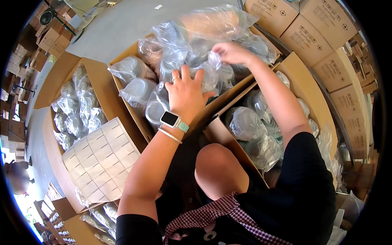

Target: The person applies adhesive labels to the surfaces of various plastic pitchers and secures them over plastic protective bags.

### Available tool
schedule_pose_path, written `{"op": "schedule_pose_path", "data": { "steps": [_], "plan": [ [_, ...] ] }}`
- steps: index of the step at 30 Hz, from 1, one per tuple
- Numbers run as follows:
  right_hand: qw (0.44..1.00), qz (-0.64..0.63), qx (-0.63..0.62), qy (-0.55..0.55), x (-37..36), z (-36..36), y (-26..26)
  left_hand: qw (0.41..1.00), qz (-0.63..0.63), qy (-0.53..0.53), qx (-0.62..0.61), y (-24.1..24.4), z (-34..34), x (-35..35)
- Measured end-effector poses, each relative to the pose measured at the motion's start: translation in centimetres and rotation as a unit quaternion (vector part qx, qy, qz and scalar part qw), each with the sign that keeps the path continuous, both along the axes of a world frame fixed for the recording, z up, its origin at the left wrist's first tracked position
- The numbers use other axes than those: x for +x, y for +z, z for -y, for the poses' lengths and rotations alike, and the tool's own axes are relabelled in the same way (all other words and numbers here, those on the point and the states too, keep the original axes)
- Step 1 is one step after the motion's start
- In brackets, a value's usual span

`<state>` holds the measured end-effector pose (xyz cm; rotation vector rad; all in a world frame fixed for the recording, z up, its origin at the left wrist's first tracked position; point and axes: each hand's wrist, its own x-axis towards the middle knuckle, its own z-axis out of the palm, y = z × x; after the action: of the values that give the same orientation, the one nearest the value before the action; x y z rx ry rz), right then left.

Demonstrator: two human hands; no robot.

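Before me an open cardboard box (131,118) is filled with items wrapped in clear plastic bags, among them a bagged round item (139,90). My left hand (186,92), fingers spread, rests over the bagged items near the box's middle. My right hand (229,53) pinches a bunched end of a clear plastic bag (214,60) just right of the left hand. Beyond both hands a large plastic bag with something orange-brown inside (211,23) lies across the box's far side. What the bags contain is partly hidden by folds and glare.
At right a second cardboard box (315,82) holds more bagged items. A box at left (101,79) contains bagged items, with a cardboard divider grid (102,159) on its near part. Closed cartons (306,41) are stacked at upper right. A fan (47,16) stands at upper left.
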<state>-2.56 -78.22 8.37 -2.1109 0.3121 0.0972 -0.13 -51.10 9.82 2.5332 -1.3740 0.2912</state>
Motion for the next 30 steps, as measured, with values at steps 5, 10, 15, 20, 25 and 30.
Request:
{"op": "schedule_pose_path", "data": {
  "steps": [5, 10, 15, 20, 25, 30],
  "plan": [
    [0.941, -0.085, -0.325, 0.025, 0.5, 2.9, -14.4, 1.000, -0.015, -0.026, 0.010, 1.0, 2.2, 0.5],
    [0.916, -0.034, -0.398, -0.014, 3.8, -5.6, -13.4, 0.996, -0.074, -0.016, -0.039, 1.1, -1.4, 3.4],
    [0.980, 0.010, 0.196, 0.024, 1.0, 3.1, -15.6, 1.000, -0.004, -0.022, -0.008, 0.5, 3.0, -1.6],
    [0.967, -0.086, 0.225, -0.080, -1.9, 10.0, -16.2, 0.995, -0.009, -0.097, 0.017, -0.7, 10.2, 1.4],
    [0.992, -0.116, 0.012, -0.057, -1.3, 2.8, -7.4, 0.997, -0.059, -0.023, -0.038, -2.4, 8.4, 7.8],
    [0.993, 0.105, 0.004, 0.043, -0.7, 6.3, -14.2, 0.996, -0.017, -0.092, -0.010, -1.5, 6.5, -3.0]
  ]
}}
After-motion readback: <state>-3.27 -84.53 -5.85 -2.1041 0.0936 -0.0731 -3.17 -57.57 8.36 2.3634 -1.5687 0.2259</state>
